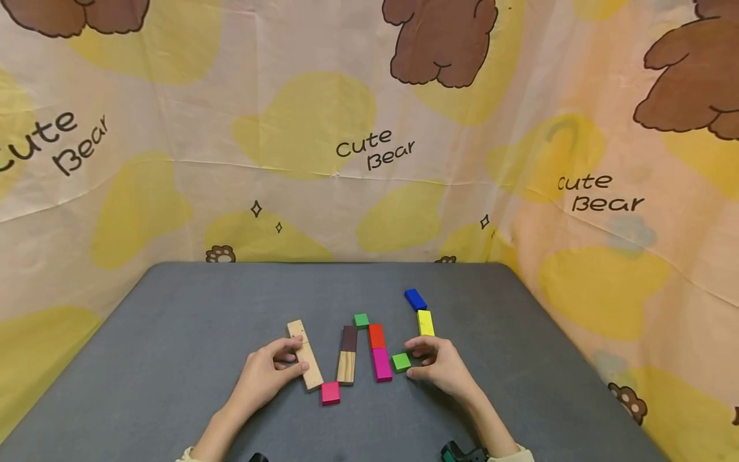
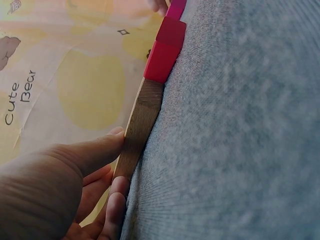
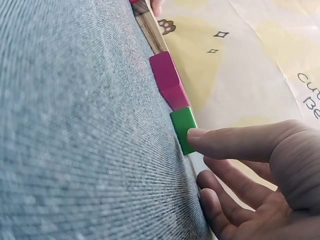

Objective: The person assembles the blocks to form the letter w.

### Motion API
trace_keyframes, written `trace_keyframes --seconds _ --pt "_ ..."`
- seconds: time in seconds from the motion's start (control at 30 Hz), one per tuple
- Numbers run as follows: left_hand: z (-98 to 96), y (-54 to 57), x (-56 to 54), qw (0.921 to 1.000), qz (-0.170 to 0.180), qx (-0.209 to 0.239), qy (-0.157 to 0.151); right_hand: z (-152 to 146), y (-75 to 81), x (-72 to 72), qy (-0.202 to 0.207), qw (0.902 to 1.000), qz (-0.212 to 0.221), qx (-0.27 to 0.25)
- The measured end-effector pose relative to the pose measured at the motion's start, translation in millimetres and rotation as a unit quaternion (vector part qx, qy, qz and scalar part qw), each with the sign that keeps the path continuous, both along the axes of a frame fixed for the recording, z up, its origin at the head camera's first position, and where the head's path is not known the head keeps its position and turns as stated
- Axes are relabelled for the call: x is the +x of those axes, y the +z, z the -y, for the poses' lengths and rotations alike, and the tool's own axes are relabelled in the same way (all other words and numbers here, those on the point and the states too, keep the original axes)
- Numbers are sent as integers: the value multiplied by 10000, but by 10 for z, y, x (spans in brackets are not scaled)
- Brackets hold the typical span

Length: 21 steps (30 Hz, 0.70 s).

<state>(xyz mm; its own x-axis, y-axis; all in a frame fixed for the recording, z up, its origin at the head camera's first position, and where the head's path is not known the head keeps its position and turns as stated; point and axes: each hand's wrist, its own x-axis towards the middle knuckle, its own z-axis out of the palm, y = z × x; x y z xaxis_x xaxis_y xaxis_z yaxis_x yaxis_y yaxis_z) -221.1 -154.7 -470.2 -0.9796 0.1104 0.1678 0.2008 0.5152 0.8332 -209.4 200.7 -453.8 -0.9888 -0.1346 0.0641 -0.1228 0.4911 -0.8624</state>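
In the head view, my left hand (image 1: pixel 264 374) rests its thumb and index fingertip on two pale wooden blocks (image 1: pixel 310 370) laid end to end. The left wrist view shows the thumb (image 2: pixel 102 150) along the edge of the nearer block. My right hand (image 1: pixel 443 367) has its thumb at a small green block (image 1: pixel 401 362), while its index finger lies near the lower end of a yellow block (image 1: pixel 425 323). In the right wrist view that thumb touches the end of the green block (image 3: pixel 183 129), with the other fingers loosely bent beside it.
A pink-red block (image 1: pixel 331 393) sits below the pale pair. A dark brown block (image 1: pixel 349 339) meets a striped wooden one (image 1: pixel 346 367). Another green block (image 1: pixel 361 321) adjoins a red block (image 1: pixel 376 335) above a magenta one (image 1: pixel 382 364). A blue block (image 1: pixel 415 299) lies beyond the yellow.
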Motion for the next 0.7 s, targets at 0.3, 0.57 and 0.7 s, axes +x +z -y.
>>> trace_keyframes --seconds 0.3,0.57,0.7 --pt "3 -13 1 10000 -26 9 -11 3 2 -11 100 9999 100 -32" --pt "-6 -7 0 10000 -22 2 11 33 63 27 170 9998 79 -55" --pt "-5 -10 1 10000 -21 1 12 7 -5 -20 179 9997 157 10"
